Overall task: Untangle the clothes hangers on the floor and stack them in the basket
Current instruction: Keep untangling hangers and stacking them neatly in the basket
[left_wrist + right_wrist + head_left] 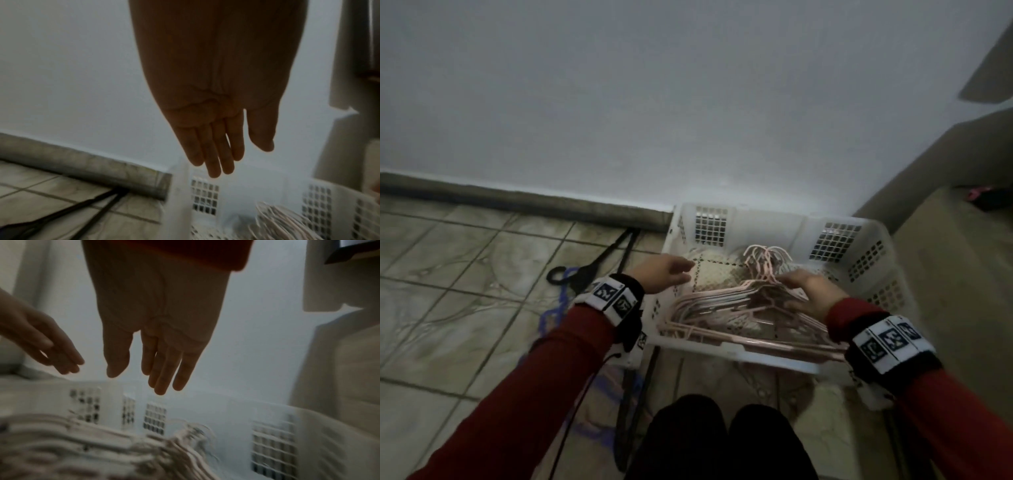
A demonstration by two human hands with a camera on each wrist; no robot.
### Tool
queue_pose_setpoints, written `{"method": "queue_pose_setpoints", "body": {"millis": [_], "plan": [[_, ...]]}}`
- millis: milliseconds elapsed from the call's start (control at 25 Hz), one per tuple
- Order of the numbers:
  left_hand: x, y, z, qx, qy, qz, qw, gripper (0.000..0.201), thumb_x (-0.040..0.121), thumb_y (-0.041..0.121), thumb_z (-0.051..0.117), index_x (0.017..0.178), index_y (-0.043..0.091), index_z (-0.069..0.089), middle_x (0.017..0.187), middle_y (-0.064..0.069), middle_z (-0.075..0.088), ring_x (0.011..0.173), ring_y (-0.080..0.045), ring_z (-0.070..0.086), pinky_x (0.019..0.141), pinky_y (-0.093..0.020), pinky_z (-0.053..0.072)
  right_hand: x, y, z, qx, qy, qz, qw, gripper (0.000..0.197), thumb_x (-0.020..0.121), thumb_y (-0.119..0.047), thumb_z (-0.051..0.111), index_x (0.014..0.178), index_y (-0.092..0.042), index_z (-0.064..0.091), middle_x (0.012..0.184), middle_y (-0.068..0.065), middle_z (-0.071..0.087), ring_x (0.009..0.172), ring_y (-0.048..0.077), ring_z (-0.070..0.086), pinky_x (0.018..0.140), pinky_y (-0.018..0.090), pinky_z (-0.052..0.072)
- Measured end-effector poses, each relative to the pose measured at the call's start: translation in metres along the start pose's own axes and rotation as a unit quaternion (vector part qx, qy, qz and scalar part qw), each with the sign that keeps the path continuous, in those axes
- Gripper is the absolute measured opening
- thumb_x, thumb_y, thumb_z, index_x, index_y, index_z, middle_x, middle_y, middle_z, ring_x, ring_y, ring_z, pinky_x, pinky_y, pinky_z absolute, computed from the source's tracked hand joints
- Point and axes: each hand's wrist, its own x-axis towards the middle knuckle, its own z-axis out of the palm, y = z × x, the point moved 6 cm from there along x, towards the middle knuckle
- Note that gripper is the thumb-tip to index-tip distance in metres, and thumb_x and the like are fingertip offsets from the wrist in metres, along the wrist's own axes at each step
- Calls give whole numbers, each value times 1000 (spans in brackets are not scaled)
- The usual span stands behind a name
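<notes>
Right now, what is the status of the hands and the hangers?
Left hand open, right hand open, both over basket. Pink hangers stacked inside. Black hanger and blue hanger on floor.

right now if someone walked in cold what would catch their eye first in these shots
Most striking is the white basket against the wall, with a stack of pink hangers inside, hooks bunched toward the far wall. Both hands are open above it: the left hand near the basket's left edge, the right hand over the stack. Left of the basket, a black hanger and blue hangers lie on the tiled floor.
</notes>
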Motion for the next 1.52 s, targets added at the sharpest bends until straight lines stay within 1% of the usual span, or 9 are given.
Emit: {"method": "queue_pose_setpoints", "body": {"millis": [160, 320, 520, 640, 720, 1040, 1160, 1280, 1520], "plan": [[-70, -59, -30, -138, 165, -44, 976, 33, 92, 12, 52, 124, 6, 55, 122, -7, 62, 113, -16, 57, 95, -24, 40, 9, -106, -7, 73, 83, -131, 985, 37, 82, -10, 63, 118, -4, 57, 114, 17, 62, 103, 25, 60, 92, 21, 41], [-132, -145, -3, -237, 263, -158, 922, 28, 89, 3, 53, 115, 3, 61, 114, -17, 66, 107, -30, 61, 88, -29, 43, 16, -206, 27, 145, 68, -221, 962, 24, 86, -11, 57, 108, -2, 62, 103, 17, 63, 91, 23, 59, 79, 22, 40], [-187, -220, 89, -277, 263, -314, 869, 27, 88, 3, 54, 112, -3, 63, 109, -17, 66, 105, -28, 61, 88, -33, 44, 43, -283, 147, 40, -181, -171, 968, 32, 95, -15, 39, 113, 7, 54, 119, 27, 56, 111, 36, 52, 89, 38, 40], [-216, -244, 148, -295, 241, -417, 825, 26, 87, 12, 57, 110, 1, 64, 112, -14, 67, 107, -28, 60, 91, -34, 44, 39, -263, 200, -87, -301, -132, 940, 38, 97, -14, 32, 132, 0, 38, 140, 22, 39, 126, 36, 41, 102, 46, 36], [-223, -245, 163, -272, 257, -447, 813, 25, 88, 13, 56, 110, 3, 64, 113, -20, 67, 109, -32, 60, 95, -36, 43, 41, -241, 211, -138, -301, -109, 937, 41, 94, -13, 34, 134, -6, 38, 142, 19, 38, 126, 38, 41, 101, 52, 38], [-143, -243, 113, -254, 270, -393, 842, 34, 91, 12, 50, 123, -2, 51, 122, -23, 58, 112, -34, 56, 92, -38, 43, 56, -237, 251, -191, -318, -47, 928, 39, 95, -13, 34, 130, 3, 41, 137, 22, 43, 125, 35, 44, 91, 37, 40], [-115, -246, 111, -180, 190, -429, 865, 45, 92, 23, 51, 130, -1, 42, 134, -23, 45, 125, -34, 43, 101, -37, 36, 58, -232, 249, -126, -303, 71, 942, 39, 98, -5, 25, 132, 11, 34, 129, 37, 44, 113, 51, 48, 80, 55, 46], [-105, -247, 113, -164, 165, -436, 870, 50, 89, 22, 56, 131, 0, 40, 137, -21, 41, 129, -33, 39, 104, -36, 33, 60, -234, 247, -141, -310, 96, 935, 44, 99, -15, 28, 137, 8, 28, 136, 38, 34, 122, 52, 38, 93, 58, 41], [-108, -248, 109, -145, 129, -461, 866, 43, 89, 25, 57, 123, 1, 47, 128, -18, 55, 120, -29, 52, 95, -32, 40, 71, -230, 248, -64, -292, 87, 950, 38, 97, -12, 33, 129, 4, 41, 132, 23, 49, 120, 36, 49, 99, 42, 45]]}}
